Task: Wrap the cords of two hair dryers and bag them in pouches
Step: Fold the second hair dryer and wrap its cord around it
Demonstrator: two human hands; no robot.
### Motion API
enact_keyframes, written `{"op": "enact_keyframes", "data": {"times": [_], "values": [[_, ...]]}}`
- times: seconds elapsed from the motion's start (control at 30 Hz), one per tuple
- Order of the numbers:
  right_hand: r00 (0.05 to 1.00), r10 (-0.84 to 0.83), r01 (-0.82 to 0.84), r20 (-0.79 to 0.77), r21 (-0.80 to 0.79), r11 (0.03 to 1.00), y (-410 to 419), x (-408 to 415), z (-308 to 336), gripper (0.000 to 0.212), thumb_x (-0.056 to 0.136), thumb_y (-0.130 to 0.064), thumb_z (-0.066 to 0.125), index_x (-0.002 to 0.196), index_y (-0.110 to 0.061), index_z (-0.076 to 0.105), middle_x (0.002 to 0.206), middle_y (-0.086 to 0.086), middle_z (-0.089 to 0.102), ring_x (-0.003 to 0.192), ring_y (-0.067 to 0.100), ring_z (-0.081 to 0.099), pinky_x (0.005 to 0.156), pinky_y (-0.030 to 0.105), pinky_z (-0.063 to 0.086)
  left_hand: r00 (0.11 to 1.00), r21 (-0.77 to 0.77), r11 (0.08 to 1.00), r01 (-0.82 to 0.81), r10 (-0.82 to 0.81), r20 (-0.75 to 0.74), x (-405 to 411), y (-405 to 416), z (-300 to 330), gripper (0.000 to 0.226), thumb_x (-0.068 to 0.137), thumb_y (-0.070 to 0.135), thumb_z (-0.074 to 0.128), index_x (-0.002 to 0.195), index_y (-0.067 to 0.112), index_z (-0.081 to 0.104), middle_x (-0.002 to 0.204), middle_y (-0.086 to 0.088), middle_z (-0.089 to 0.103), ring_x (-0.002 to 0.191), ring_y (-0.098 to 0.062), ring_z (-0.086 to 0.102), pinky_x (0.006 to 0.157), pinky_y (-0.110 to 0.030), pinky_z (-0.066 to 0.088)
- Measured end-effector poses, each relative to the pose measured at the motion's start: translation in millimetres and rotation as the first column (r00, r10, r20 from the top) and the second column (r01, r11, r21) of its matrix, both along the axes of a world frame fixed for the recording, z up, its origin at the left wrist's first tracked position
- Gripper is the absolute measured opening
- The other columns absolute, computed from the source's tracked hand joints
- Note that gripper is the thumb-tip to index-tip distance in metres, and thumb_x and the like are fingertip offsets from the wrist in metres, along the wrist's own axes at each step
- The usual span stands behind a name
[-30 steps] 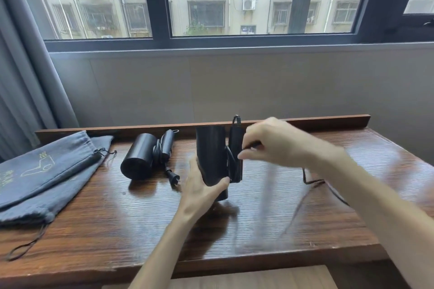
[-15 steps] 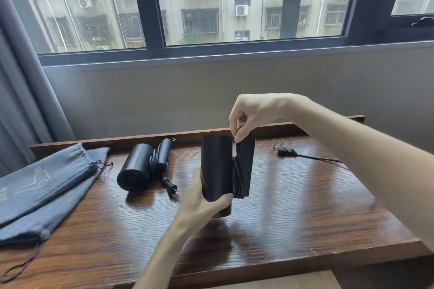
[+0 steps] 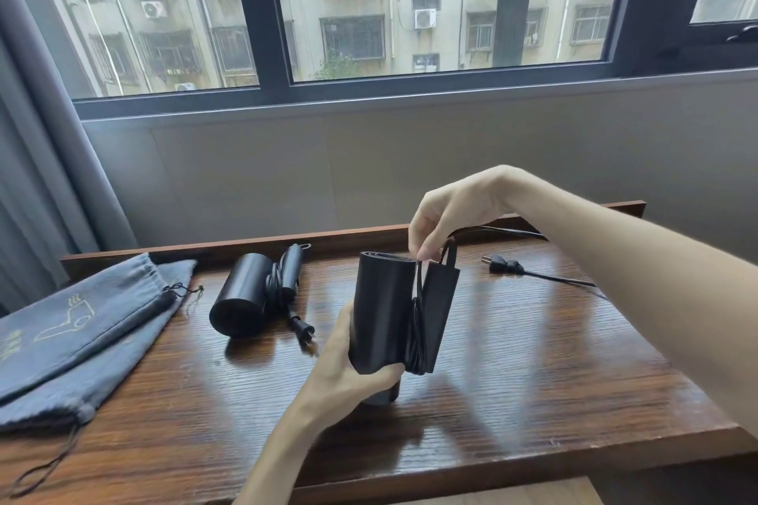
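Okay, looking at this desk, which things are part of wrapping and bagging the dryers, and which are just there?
Part of the job:
held dryer, gripped by left hand
its cord, pinched by right hand
its plug on the desk
wrapped dryer
two grey pouches

Just there:
curtain
window

black dryer point(image 3: 383, 312) upright, second point(image 3: 246, 299) lying, grey pouches point(image 3: 74, 324)

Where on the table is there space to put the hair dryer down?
Bare wood lies between the held hair dryer and the table's right edge, nearer than the loose plug. Left is crowded: the wrapped dryer and pouches.
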State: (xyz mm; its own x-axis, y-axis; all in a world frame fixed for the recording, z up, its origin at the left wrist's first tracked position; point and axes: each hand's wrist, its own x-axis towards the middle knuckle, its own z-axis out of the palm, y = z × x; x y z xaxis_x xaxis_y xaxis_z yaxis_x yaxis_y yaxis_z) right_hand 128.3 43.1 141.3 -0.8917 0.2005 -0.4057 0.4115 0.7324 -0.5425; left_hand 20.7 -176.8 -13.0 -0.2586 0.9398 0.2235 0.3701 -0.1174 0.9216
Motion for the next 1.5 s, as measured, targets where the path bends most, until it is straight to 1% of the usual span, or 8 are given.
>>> {"op": "enact_keyframes", "data": {"times": [0.33,0.5,0.7,0.8,0.93,1.13,1.27,1.5], "values": [[0.871,-0.369,0.134,-0.324,-0.566,0.813,8.1,18.4,-83.3,0.007,0.092,0.000,0.055,0.094,0.003,0.061,0.084,0.014,0.051,0.053,0.011,0.039,0.046,0.019,0.031,0.996,0.012,0.997,-0.077,0.076,0.052,0.8,9.0,0.3,0.066,0.063,0.033,0.078,0.120,0.030,0.045,0.107,-0.001,0.064,0.097,-0.011,0.065,0.076,-0.023,0.056],[0.779,-0.420,0.372,-0.465,-0.196,0.907,-41.6,32.8,-111.6,0.024,0.097,-0.014,0.049,0.081,-0.006,0.064,0.055,-0.004,0.061,0.045,0.014,0.045,0.046,0.027,0.035,0.988,0.038,0.988,-0.149,0.147,0.046,0.1,12.2,-3.5,0.058,0.072,0.021,0.079,0.115,0.036,0.043,0.106,0.003,0.063,0.093,-0.001,0.063,0.072,-0.017,0.053],[0.903,-0.235,0.416,-0.361,0.594,0.688,-93.1,50.2,-160.6,0.024,0.102,-0.034,0.030,0.116,-0.016,0.040,0.102,0.010,0.067,0.092,0.035,0.062,0.067,0.039,0.036,0.977,0.070,0.975,-0.212,0.211,0.017,4.5,17.7,-6.7,0.052,0.078,0.016,0.078,0.107,0.037,0.041,0.101,0.010,0.061,0.089,0.008,0.061,0.067,-0.010,0.050],[0.903,-0.201,0.408,-0.379,0.614,0.676,-117.0,55.1,-173.7,0.013,0.102,-0.028,0.034,0.107,-0.017,0.042,0.103,0.005,0.064,0.091,0.032,0.064,0.063,0.037,0.031,0.964,0.089,0.964,-0.252,0.242,0.108,5.1,21.9,-4.1,0.052,0.073,0.027,0.079,0.109,0.039,0.044,0.102,0.007,0.064,0.092,-0.002,0.064,0.071,-0.016,0.053],[0.923,-0.225,0.379,-0.312,0.639,0.669,-140.3,65.6,-169.7,0.029,0.076,-0.024,0.076,0.081,-0.021,0.048,0.056,0.001,0.062,0.046,0.021,0.061,0.046,0.030,0.023,0.955,0.103,0.955,-0.279,0.265,0.131,2.1,27.3,1.3,0.054,0.075,0.026,0.080,0.111,0.041,0.042,0.105,0.009,0.062,0.091,0.005,0.062,0.069,-0.012,0.052],[0.918,-0.273,0.390,-0.287,0.534,0.750,-161.6,77.3,-164.2,0.021,0.104,-0.040,0.024,0.095,-0.023,0.032,0.099,0.012,0.063,0.100,0.036,0.059,0.067,0.037,0.027,0.933,0.102,0.932,-0.348,0.334,0.132,0.9,31.2,-4.0,0.061,0.068,0.036,0.076,0.117,0.036,0.039,0.107,0.011,0.059,0.098,-0.002,0.061,0.078,-0.021,0.052],[0.923,-0.246,0.354,-0.294,0.408,0.842,-173.0,87.0,-133.7,0.035,0.100,-0.050,0.027,0.079,-0.023,0.031,0.067,-0.004,0.037,0.083,0.032,0.052,0.064,0.035,0.026,0.924,0.119,0.918,-0.379,0.369,0.096,-0.1,30.3,-6.1,0.061,0.076,0.027,0.079,0.120,0.034,0.037,0.108,0.012,0.059,0.098,-0.001,0.060,0.079,-0.020,0.049],[0.928,-0.053,0.240,-0.368,0.482,0.843,-137.0,74.8,-56.6,0.038,0.097,-0.040,0.047,0.065,-0.019,0.048,0.058,-0.006,0.045,0.055,0.012,0.041,0.057,0.033,0.034,0.931,0.111,0.929,-0.352,0.360,-0.059,2.1,23.3,-11.3,0.072,0.074,0.028,0.078,0.126,0.040,0.029,0.109,0.017,0.058,0.099,0.000,0.059,0.073,-0.008,0.046]]}}
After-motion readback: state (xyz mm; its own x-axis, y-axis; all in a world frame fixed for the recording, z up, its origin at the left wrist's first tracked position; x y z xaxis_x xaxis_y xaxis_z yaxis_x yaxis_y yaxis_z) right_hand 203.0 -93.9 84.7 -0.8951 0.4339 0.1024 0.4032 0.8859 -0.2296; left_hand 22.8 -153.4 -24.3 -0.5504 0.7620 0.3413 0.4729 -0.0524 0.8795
